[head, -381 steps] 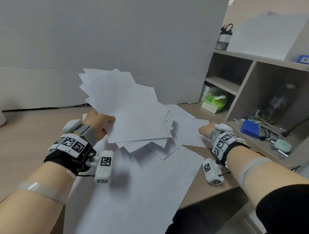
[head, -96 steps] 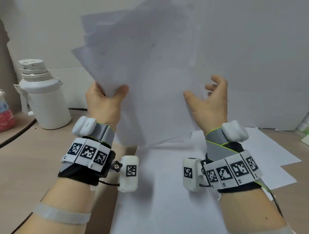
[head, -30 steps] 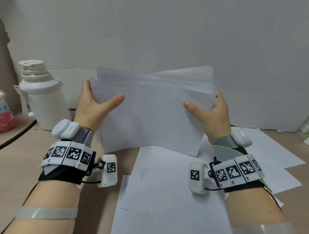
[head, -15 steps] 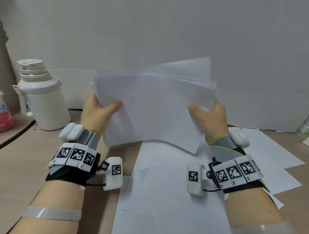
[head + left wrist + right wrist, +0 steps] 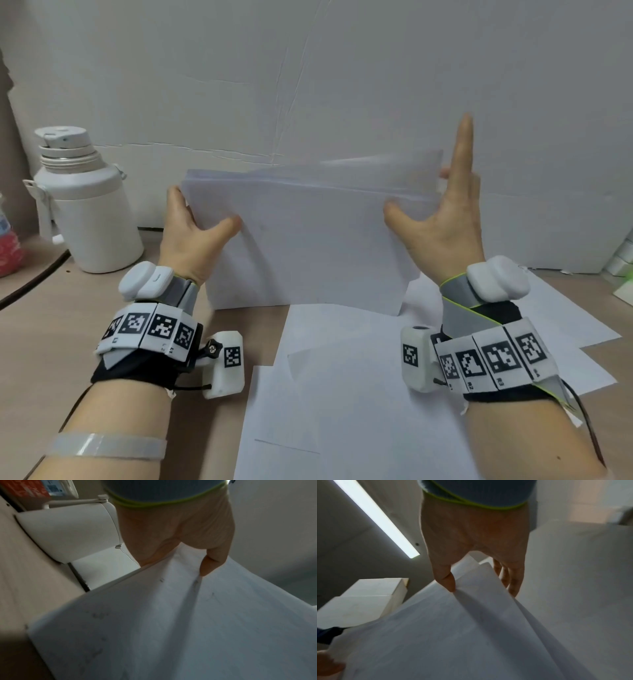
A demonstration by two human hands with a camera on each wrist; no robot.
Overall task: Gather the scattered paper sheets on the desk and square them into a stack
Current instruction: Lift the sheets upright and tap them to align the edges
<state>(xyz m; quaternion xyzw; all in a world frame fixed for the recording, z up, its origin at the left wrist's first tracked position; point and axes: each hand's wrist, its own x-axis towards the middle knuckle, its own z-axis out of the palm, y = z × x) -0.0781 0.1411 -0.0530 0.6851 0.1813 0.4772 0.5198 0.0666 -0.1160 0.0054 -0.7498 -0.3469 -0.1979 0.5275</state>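
I hold a stack of white paper sheets [image 5: 308,246] upright in landscape over the desk, its lower edge down at the loose sheets [image 5: 342,377] lying flat there. My left hand [image 5: 202,222] grips the stack's left edge, thumb in front and fingers behind. My right hand [image 5: 445,219] pinches the right edge, thumb on the front sheet, index finger pointing straight up. The top edges are uneven, with back sheets sticking up at the right. The left wrist view shows the thumb on the stack [image 5: 171,615]. The right wrist view shows the stack [image 5: 453,628] between thumb and fingers.
A white bottle [image 5: 85,205] stands at the back left of the wooden desk [image 5: 51,325], close to my left hand. More sheets [image 5: 565,329] lie at the right. A white board [image 5: 308,85] closes off the back. A red-labelled item [image 5: 8,250] sits at the far left.
The stack has come down from a raised, blurred position to the desk. My right index finger has straightened upward along the right edge. Both hands sit a little lower.
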